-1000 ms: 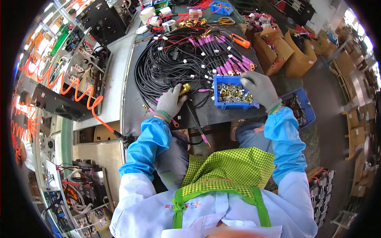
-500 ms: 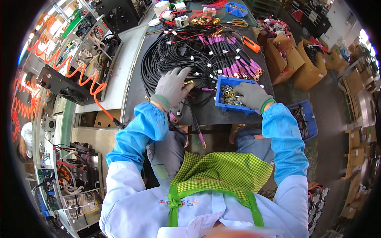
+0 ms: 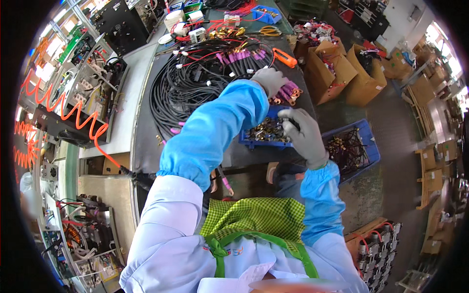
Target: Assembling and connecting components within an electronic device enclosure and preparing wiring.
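Observation:
My gloved left hand point(image 3: 270, 80) reaches across to the right, its fingers curled over the purple-sleeved cable ends point(image 3: 291, 91) with copper lugs. The cable it grips is mostly hidden under the glove. At the near side, my gloved right hand point(image 3: 305, 136) is raised over the right edge of a blue bin point(image 3: 266, 145). Thumb and fingers of that hand are pinched; whatever small piece they hold is too small to name. Loose bolts and nuts point(image 3: 266, 131) fill the bin. Coiled black cables point(image 3: 168, 90) lie left of it, partly behind my left sleeve.
An orange-handled tool point(image 3: 284, 58) lies by the table's right edge. Beyond are a small blue bin point(image 3: 266, 14) and brass-coloured parts point(image 3: 227, 32). Cardboard boxes point(image 3: 330, 73) and a blue crate point(image 3: 366, 141) stand right of the table. An orange coiled hose point(image 3: 78, 115) hangs at left.
My left hand has moved from the black cables on the left across to the purple-sleeved ends. My right hand has lifted out of the bolts toward the bin's right edge. The view has shifted.

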Demonstrator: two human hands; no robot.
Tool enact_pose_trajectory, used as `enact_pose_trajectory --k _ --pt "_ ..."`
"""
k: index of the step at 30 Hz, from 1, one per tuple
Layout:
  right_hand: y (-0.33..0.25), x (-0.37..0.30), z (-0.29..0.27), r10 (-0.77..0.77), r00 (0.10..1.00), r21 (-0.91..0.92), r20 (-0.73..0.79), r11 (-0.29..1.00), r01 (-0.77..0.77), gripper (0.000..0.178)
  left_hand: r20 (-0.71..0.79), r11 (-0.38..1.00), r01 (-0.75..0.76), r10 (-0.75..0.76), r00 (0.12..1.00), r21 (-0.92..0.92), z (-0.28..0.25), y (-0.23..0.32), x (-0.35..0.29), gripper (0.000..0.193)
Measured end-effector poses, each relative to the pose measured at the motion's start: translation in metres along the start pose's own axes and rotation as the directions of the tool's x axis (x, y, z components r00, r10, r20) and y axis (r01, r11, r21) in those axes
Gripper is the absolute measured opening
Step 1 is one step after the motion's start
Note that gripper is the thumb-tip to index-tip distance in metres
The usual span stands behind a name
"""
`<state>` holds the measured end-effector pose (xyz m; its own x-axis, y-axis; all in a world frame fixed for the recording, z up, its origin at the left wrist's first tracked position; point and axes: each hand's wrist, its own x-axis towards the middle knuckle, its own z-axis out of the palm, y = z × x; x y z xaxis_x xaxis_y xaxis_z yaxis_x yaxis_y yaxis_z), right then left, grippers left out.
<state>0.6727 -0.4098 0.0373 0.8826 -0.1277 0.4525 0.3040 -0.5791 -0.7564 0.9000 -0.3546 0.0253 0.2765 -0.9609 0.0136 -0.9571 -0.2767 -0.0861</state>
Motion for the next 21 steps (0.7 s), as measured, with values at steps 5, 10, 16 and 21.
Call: enact_pose_trajectory --k 5,10,16,21 --pt "0.007 -0.008 -0.001 0.405 0.913 0.522 -0.046 0.789 -0.324 0.014 0.222 0.991 0.106 -0.121 0.967 0.076 0.013 -0.005 0.018 0.032" --pt "0.009 -0.007 -0.007 0.492 0.857 0.628 -0.154 0.718 -0.300 0.016 -0.529 0.932 0.076 -0.267 0.806 -0.354 -0.003 -0.011 0.005 0.023" --pt "0.004 -0.006 0.003 0.508 0.845 0.640 -0.166 0.708 -0.300 0.019 -0.647 0.449 -0.565 -0.733 0.209 -0.692 -0.087 -0.051 -0.003 0.027" --pt "0.007 -0.013 -0.005 0.453 0.863 0.521 -0.225 0.804 -0.286 0.026 -0.397 0.069 -0.563 -0.779 0.486 -0.824 -0.167 -0.093 -0.038 0.024"
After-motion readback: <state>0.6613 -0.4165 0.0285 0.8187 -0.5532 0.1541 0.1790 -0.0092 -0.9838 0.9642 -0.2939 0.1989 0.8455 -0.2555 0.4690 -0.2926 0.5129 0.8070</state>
